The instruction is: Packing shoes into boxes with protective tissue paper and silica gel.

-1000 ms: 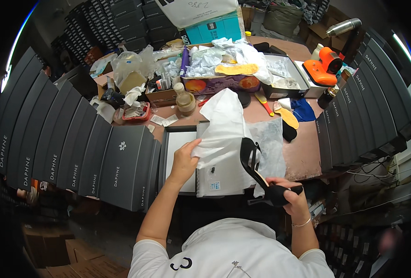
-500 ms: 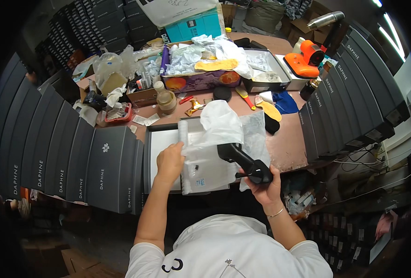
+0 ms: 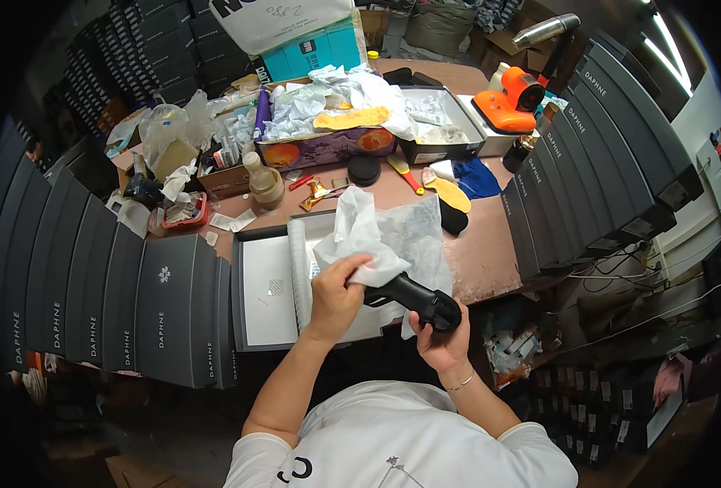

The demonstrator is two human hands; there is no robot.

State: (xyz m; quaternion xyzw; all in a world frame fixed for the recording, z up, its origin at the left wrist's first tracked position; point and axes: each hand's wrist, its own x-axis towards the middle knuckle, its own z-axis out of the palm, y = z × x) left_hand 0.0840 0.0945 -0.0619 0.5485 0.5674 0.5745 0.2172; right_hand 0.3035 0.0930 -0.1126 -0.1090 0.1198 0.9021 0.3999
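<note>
A black high-heeled shoe (image 3: 416,294) is in front of me, tilted with its toe toward the lower right. My right hand (image 3: 444,346) is closed around the toe end. White tissue paper (image 3: 360,236) covers the shoe's back end and bunches upward. My left hand (image 3: 334,299) is closed on this paper, fingers bent over it beside the shoe. Beneath both hands lies an open shoebox (image 3: 264,276) with a white inside and a rolled whitish sheet (image 3: 297,264) along it. Another thin translucent sheet (image 3: 417,232) is spread to the right of the paper.
Dark grey shoeboxes stand in a left row (image 3: 173,301) and a leaning right stack (image 3: 572,171). Behind are a purple carton (image 3: 328,150) full of crumpled paper, a glue bottle (image 3: 264,183), a yellow-red brush (image 3: 405,173), yellow insoles (image 3: 450,193) and an orange device (image 3: 507,106).
My left hand has left the rolled sheet at the box and moved right onto the tissue paper at the shoe. The shoe in my right hand has turned slightly flatter. The whole view has shifted.
</note>
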